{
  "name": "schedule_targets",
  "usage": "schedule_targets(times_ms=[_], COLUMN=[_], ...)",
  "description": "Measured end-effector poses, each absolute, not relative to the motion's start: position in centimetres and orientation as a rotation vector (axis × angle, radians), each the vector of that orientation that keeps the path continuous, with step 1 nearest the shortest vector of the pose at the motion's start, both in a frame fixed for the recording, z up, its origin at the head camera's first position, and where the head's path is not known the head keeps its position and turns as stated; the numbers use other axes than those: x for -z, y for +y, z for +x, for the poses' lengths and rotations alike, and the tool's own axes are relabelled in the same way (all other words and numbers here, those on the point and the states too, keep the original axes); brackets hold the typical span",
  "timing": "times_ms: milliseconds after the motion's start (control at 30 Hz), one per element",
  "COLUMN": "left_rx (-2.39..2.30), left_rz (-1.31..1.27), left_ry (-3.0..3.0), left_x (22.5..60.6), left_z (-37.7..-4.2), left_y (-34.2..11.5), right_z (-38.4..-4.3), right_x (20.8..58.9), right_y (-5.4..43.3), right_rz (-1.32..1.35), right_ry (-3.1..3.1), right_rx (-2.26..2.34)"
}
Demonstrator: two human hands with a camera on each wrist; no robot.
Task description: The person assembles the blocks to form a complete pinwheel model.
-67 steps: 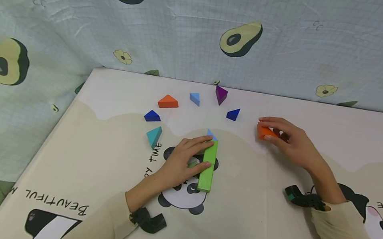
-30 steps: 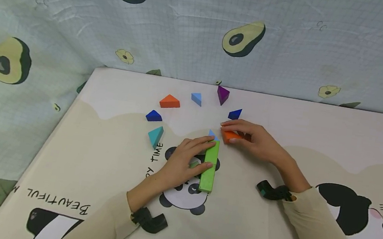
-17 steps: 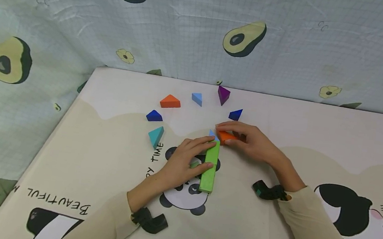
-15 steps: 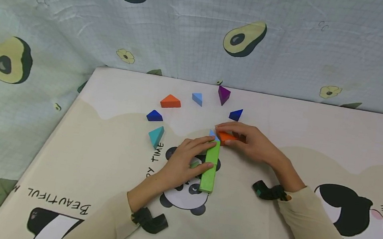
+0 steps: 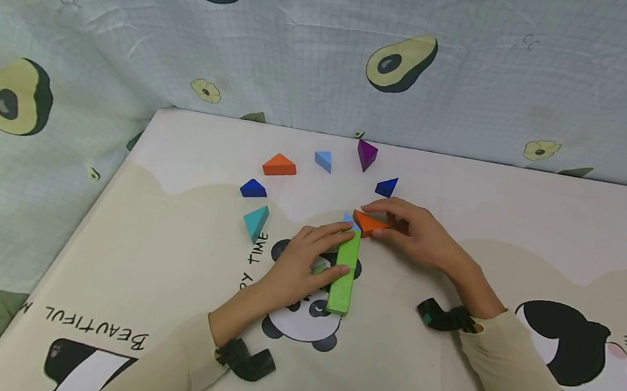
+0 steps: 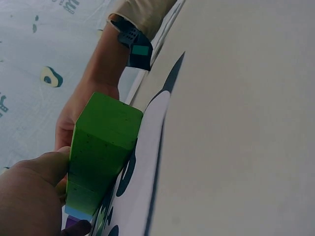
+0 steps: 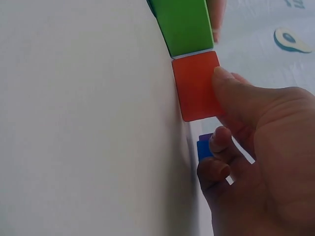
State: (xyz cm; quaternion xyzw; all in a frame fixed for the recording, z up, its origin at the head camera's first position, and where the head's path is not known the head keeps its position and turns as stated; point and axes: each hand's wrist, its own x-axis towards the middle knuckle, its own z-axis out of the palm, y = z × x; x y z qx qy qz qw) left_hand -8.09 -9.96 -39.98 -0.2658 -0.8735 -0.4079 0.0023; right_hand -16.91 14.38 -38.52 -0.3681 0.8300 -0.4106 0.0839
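Note:
Two green rectangular blocks (image 5: 340, 291) lie end to end in the head view, with a light blue triangular block (image 5: 349, 218) at their far end. My left hand (image 5: 300, 263) rests beside them, thumb and fairly straight fingers touching the green row and its far end. At the row's far right side, my right hand (image 5: 418, 232) has thumb and index finger about an orange triangular block (image 5: 368, 224). In the right wrist view the thumb touches this orange block (image 7: 197, 88), whose square face stands against the green block (image 7: 186, 27). The left wrist view shows the green row (image 6: 106, 137) close up.
Loose blocks form an arc beyond the hands: teal (image 5: 255, 222), dark blue (image 5: 253, 189), orange (image 5: 279, 165), light blue (image 5: 323, 160), purple (image 5: 366, 155) and dark blue (image 5: 386, 186). An avocado-print cloth (image 5: 310, 43) hangs behind the table's far edge.
My right hand has brought the orange block leftward to the green row's far end. Since half a second ago its fingers have shifted slightly right, showing more of the block. My left hand stays put.

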Motion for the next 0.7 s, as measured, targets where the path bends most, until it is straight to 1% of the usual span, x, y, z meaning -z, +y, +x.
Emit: schedule_targets(times_ms=[267, 700], left_rx=[1.257, 1.272], left_rz=[-0.842, -0.843], left_ry=[-2.734, -2.733], left_x=[40.07, 40.12], left_z=[-8.15, -8.11], left_y=[-10.06, -10.03], right_z=[-16.95, -17.04], right_x=[38.58, 38.58], right_y=[14.27, 13.92], right_rz=[-1.032, -1.035], right_ry=[2.504, 2.467], right_rx=[1.218, 1.229])
